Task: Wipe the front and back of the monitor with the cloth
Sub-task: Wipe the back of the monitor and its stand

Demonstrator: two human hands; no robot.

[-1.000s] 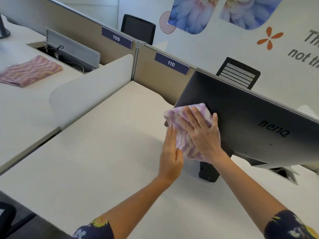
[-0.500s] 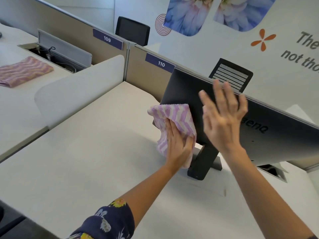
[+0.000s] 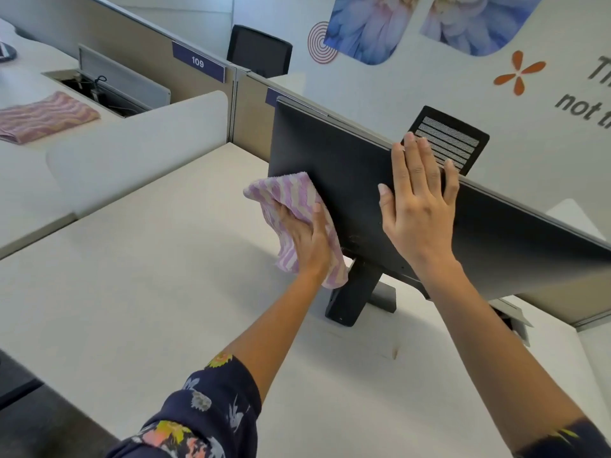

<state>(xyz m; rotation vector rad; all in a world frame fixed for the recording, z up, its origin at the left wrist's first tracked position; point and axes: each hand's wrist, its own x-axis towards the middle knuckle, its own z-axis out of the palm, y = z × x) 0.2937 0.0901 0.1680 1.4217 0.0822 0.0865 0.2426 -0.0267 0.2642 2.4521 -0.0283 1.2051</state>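
Wiping the back of the monitor (image 3: 330, 153)
Left hand (image 3: 307, 241) gripped the cloth (image 3: 291, 193) against it; right hand (image 3: 418, 209), spread flat near its top edge, needed to brace each stroke

Left hand (image 3: 307, 241) is low on the back of the monitor (image 3: 330, 153), near its left edge, gripping the cloth (image 3: 291, 196) against the panel. Right hand (image 3: 418, 209) is just to its right and higher, flat on the same back, fingertips at the top edge. Below and between the two hands, the stand (image 3: 357, 289) sits on the desk (image 3: 148, 276). Beyond the right fingertips, a chair (image 3: 453, 140) stands behind the monitor. Well off to the left of the left hand, past a divider (image 3: 132, 143), a second cloth (image 3: 43, 117) lies on the next desk.
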